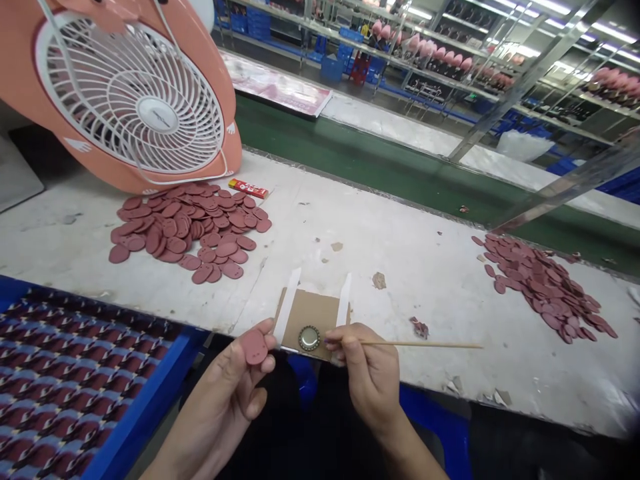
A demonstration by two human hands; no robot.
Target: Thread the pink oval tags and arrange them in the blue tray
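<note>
Head view: we look down at the front edge of a scuffed white desk [400,280], with our left hand [220,393] and right hand [370,377] close together over it. Our left thumb and fingers [264,363] are closed in a pinch on a flat dusky-pink oval piece [256,348], holding it up just off the desk's edge. Our right fingers [350,340] are curled shut around a thin wooden stick [425,345], which runs out to the right above the desk. Its short end pokes out just beside a round metal cap [309,339] with a gold rim. The cap lies on a piece of brown cardboard [305,317] between our hands, and two white strips [287,307] stand out from the cardboard's far side.

Beyond, a heap of pink ovals [190,230] lies on the desk to the left, and a looser spread of them [543,287] lies to the right. A pink fan [135,100] with a white grille leans near the left heap, just beside a small red box [249,189]. To our left, a blue-rimmed tray [150,400] holds rows of pink-and-dark pieces. Shelves [430,47] stand across the aisle.
</note>
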